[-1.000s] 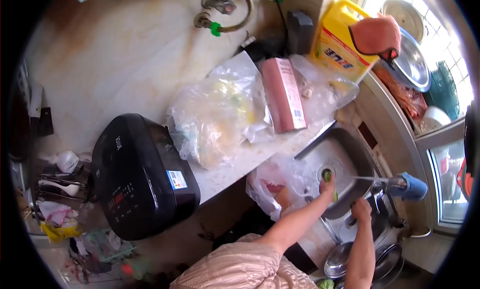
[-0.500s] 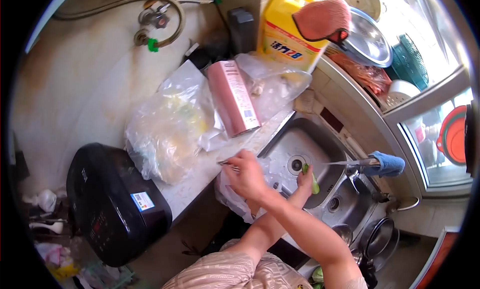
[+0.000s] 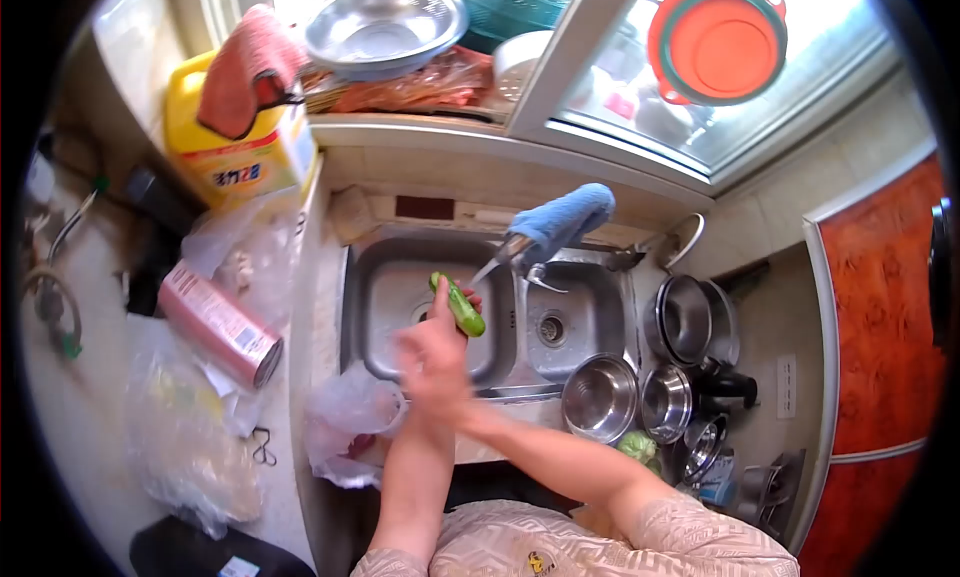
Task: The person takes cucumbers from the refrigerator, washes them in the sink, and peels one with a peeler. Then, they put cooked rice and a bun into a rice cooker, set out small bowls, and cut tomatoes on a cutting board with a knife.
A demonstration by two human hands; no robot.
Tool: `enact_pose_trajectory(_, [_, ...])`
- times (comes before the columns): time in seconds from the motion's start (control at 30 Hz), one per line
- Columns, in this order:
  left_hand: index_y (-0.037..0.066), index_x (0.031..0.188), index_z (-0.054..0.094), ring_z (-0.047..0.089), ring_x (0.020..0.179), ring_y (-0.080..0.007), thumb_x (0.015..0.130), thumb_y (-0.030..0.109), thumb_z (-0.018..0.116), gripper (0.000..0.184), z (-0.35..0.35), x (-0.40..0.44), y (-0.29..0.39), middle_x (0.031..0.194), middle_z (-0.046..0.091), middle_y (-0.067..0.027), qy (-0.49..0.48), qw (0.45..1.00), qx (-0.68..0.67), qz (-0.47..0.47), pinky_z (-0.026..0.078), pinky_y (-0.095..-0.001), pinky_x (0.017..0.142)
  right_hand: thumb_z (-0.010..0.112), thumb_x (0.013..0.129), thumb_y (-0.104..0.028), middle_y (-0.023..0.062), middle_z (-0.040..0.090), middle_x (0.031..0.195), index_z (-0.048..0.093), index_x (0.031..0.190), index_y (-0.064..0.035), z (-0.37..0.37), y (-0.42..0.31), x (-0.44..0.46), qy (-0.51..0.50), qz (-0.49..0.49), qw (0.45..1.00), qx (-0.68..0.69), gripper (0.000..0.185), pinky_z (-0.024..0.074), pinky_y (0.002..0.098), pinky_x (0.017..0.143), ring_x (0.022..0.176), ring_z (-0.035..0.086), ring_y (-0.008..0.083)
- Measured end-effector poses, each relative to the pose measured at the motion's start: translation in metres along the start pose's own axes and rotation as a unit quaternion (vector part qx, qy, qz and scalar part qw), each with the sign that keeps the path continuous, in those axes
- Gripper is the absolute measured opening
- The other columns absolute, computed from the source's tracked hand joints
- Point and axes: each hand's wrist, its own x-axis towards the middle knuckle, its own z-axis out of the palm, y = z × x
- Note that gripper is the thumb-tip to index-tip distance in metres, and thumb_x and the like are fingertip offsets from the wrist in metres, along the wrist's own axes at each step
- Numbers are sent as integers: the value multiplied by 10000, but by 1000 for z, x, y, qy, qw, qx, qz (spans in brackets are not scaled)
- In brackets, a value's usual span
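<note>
Left hand (image 3: 441,317), grip closed round one green vegetable (image 3: 462,309), above the left basin (image 3: 385,277) of a two-basin sink; right hand (image 3: 434,369) blurred over the left wrist, its grip: cannot tell. A drain (image 3: 551,328) shows in the right basin (image 3: 590,295); one plastic bag (image 3: 345,409) by the sink's near left corner, something reddish inside. Right of the sink, two round steel vessels (image 3: 600,399) (image 3: 667,403) near one pale-green vegetable (image 3: 637,446); one yellow jug (image 3: 235,162) behind left, one pink cloth (image 3: 252,67) draped on it.
</note>
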Motion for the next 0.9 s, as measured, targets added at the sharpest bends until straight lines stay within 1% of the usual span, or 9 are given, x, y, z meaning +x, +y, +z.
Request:
enact_pose_trajectory(0.1, [95,1028,473,588,781,-227,931,482,476,399,19,24,-2,873,580,-99,-81,996,-11,-46,503,-364,706,552,853,-155,197,531,947,539,1039,1,-50,87,7,146,74,951,-261,243,389,464,840,944,495,361])
enact_pose_trajectory(0.27, [23,1237,476,623,960,-202,975,381,399,451,48,22,5,1065,645,-139,-106,952,275,81,485,-321,849,390,939,-472,131,549,687,554,992,-44,-58,143,45,45,342,938,32,461,435,439,638,634,523,333])
enact_pose_trajectory(0.37, [38,1156,505,639,898,-241,938,259,492,311,36,45,30,1008,643,-160,-220,954,205,-4,516,-356,831,379,918,-550,-9,482,591,481,803,-182,-62,145,51,-120,552,653,505,398,175,190,323,362,281,28])
enact_pose_trajectory(0.43, [97,1164,468,624,695,-207,889,166,535,291,44,50,46,879,601,-95,-229,969,88,-27,547,-348,647,390,917,-553,-36,437,558,468,805,-178,-60,135,53,-146,564,581,569,399,128,163,315,354,201,6])
enact_pose_trajectory(0.53, [93,1074,518,592,640,-188,881,172,562,213,25,71,34,835,589,-75,-228,966,108,-52,528,-330,606,388,937,-485,44,522,570,522,872,-122,-52,145,55,-90,581,666,459,392,319,292,313,353,401,137])
enact_pose_trajectory(0.57, [83,1024,541,589,642,-182,878,187,579,184,17,82,21,825,587,-70,-127,975,180,34,516,-325,593,380,945,-416,111,568,630,549,923,-96,-29,169,40,3,450,882,140,362,399,375,428,462,493,242])
enact_pose_trajectory(0.6, [74,974,563,585,645,-177,874,203,597,166,13,86,13,814,585,-66,-24,961,247,122,505,-320,581,372,953,-346,178,613,691,575,974,-70,-17,183,30,95,248,941,-209,344,479,459,542,570,586,346])
enact_pose_trajectory(0.7, [61,872,579,564,623,-171,856,270,642,219,36,43,-7,737,562,-47,63,923,365,109,477,-298,544,368,946,-287,239,623,849,597,1022,-22,-56,129,16,101,284,949,-94,358,443,516,807,852,583,435])
enact_pose_trajectory(0.9, [80,923,527,549,550,-184,825,378,662,342,32,26,9,707,544,-69,38,932,338,-125,482,-342,516,438,909,-336,252,618,901,642,900,-14,-86,189,-11,153,362,907,-155,382,448,509,789,886,592,424])
